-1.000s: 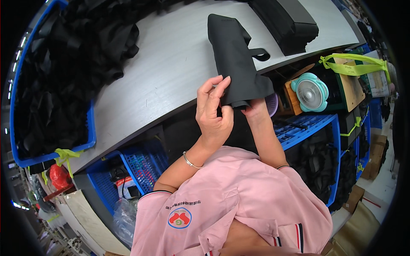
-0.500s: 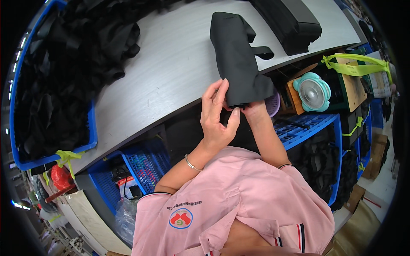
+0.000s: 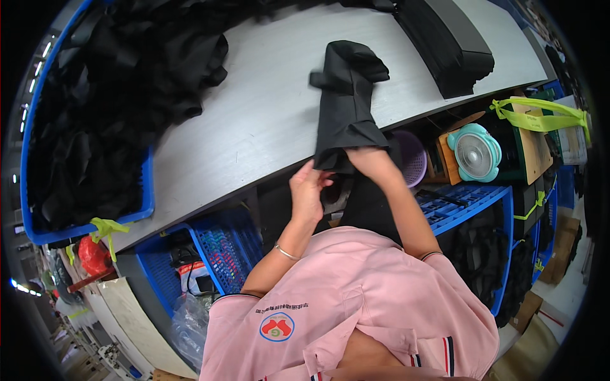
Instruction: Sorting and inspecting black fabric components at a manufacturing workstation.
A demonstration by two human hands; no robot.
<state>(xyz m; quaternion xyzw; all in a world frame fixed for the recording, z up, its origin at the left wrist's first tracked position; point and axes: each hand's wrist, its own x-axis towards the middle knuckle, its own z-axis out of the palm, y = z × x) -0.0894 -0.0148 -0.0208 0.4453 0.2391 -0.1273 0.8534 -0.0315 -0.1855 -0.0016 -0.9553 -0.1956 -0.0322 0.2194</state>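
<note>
A black fabric sleeve-like piece (image 3: pixel 346 117) with a short strap on its left side lies crumpled on the grey-white table, its near end past the table's front edge. My right hand (image 3: pixel 373 164) grips that near end from the right; its fingertips are hidden in the cloth. At the near left corner, my left hand (image 3: pixel 308 193) has the cloth's edge at its curled fingers. A metal bangle (image 3: pixel 288 254) is on my left wrist.
A blue crate (image 3: pixel 149 190) heaped with black fabric pieces stands at the left. A neat black stack (image 3: pixel 448 47) lies at the back right of the table (image 3: pixel 254 95). Beneath the right edge are a purple basket (image 3: pixel 414 162), a turquoise fan (image 3: pixel 475 152) and a blue crate (image 3: pixel 470 206).
The fabric piece has been turned over, so its strap now points left instead of right. My right hand has come out onto the near end; my left hand has moved down its edge.
</note>
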